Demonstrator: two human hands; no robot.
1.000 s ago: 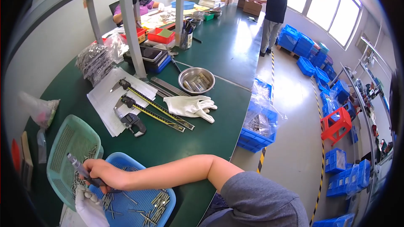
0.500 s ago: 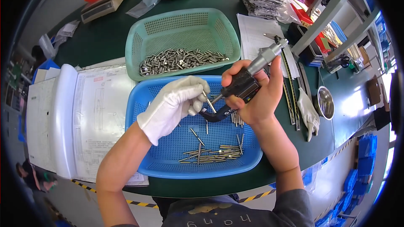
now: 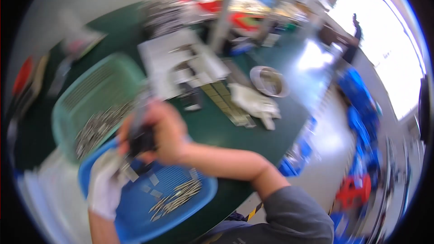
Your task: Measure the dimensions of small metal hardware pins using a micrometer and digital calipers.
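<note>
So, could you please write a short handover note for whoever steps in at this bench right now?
The picture is motion-blurred, so fine detail is unclear.
Right hand: bare, closed around a dark measuring tool above the blue basket.
Left hand: in a white glove, at the tool's lower end; whether it pinches a part cannot be told.
Blue basket: a small pile of metal pins.
Green basket: holds many more pins.
Spare white glove and metal bowl lie on the green table.
Done and left counts cannot be read.

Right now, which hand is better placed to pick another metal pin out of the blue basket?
Left. The gloved left hand hangs over the blue basket by the pins; the right hand is wrapped around a dark tool.
</note>
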